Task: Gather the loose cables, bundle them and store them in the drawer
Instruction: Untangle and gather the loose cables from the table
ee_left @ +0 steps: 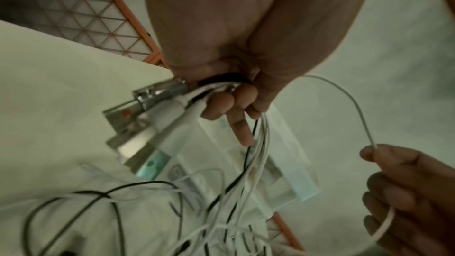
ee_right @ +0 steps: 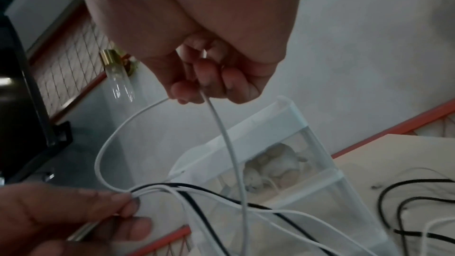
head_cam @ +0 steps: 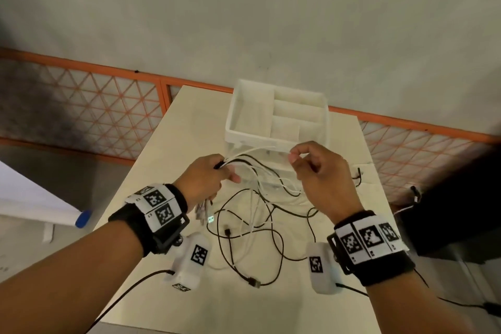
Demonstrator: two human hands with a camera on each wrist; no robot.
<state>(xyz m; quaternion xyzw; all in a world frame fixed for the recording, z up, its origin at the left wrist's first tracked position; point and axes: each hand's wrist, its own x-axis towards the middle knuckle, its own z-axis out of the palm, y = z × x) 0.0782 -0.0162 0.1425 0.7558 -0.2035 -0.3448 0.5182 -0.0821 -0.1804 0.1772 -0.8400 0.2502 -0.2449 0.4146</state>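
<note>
Both hands are raised above a pale table, in front of a white plastic drawer unit.

Left hand: fingers curled round a gathered bunch of cables. The wrist view shows several plug ends (metal USB-type shells with white collars) fanning out of the fist on one side of the fingers, while white strands and one black strand leave on the other side and fall toward the table.

Right hand: thumb and forefinger pinch a single white cable, the remaining fingers curled loosely beneath. This cable arcs from the left fist to the right fingertips, then drops from them down toward the table; the right wrist view shows both runs.

Loose cables: a tangle of black and white leads lies on the table below and between the two hands, with one black plug end nearest the viewer. A further black lead lies beyond the right hand, apart from the tangle.

Drawer unit: stands just past the fingertips of both hands, its top tray open and divided into compartments. The translucent compartment below holds something pale, too blurred to identify.

Background: an orange-framed mesh panel runs behind the table.
</note>
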